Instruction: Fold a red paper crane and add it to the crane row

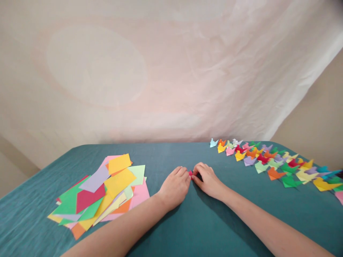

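My left hand [174,186] and my right hand [207,180] rest side by side on the teal cloth [187,221], fingers curled and pressed together. Between their fingertips is a small piece of red folded paper [190,173], mostly hidden by the fingers. Both hands pinch it against the cloth. A loose pile of coloured paper squares [103,191] lies to the left of my left forearm.
Several folded paper figures [270,160] in many colours lie in rows on the right side of the table, reaching its right edge. A pale wrinkled sheet [160,71] hangs behind the table's far edge.
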{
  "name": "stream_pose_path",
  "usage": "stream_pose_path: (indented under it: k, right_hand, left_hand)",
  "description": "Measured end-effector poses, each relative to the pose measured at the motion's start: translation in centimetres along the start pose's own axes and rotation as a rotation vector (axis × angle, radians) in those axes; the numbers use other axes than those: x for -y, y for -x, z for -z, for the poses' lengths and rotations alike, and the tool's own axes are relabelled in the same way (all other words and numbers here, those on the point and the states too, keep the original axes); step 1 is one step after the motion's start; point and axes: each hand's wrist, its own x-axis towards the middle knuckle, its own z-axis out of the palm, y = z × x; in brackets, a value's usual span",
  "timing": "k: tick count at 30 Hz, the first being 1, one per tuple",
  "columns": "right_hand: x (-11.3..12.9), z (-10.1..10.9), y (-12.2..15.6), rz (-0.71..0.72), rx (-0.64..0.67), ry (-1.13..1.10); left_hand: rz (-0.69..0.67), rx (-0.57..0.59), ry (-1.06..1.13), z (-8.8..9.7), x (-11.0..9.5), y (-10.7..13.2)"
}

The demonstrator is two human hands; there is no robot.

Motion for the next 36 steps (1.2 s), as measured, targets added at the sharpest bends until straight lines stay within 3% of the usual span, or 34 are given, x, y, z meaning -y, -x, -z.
stream_pose_path:
  k: [17,27,36]
  right_hand:
    - [-0.2,-0.3,0.0,-0.060,-0.004,0.008]
    - [-1.3,0.3,-0.4,-0.096,0.016,-0.118]
    - [-1.2,-0.3,0.2,-0.125,-0.022,0.058]
  left_hand:
    - [-0.023,-0.012,0.011,0.2,-0.2,0.2]
    - [0.012,0.012,0.089,0.4,0.2,0.4]
    - [0.024,0.003,0.119,0.3,0.6,0.4]
